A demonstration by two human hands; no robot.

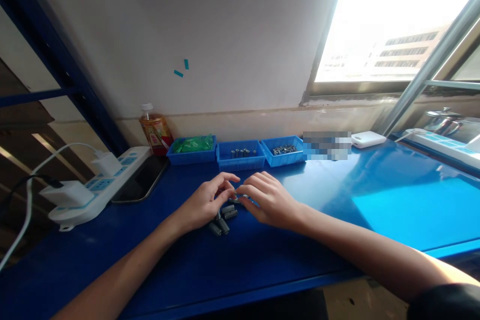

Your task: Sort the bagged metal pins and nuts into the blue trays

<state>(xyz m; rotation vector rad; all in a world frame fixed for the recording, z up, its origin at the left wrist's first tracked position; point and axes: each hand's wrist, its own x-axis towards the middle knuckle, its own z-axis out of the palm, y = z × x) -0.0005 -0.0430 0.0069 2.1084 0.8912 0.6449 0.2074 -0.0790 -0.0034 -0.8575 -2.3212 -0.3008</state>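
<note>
My left hand (208, 199) and my right hand (268, 199) meet just above the table, fingertips close together. Both are closed in a pinch, around something too small and too covered to make out. Several short dark grey cylinders (224, 226) lie loose on the blue table below and beside my left fingers. Between the hands, a bit of shiny metal (235, 200) shows, partly hidden by the fingers.
Along the wall stand a blue bin (193, 157) of green packets, a blue bin (240, 164) with upright grey cylinders and a blue bin (287, 158) of small metal parts. A phone (140, 182), power strip (99, 185) and bottle (154, 130) are left; a white box (368, 139) is right.
</note>
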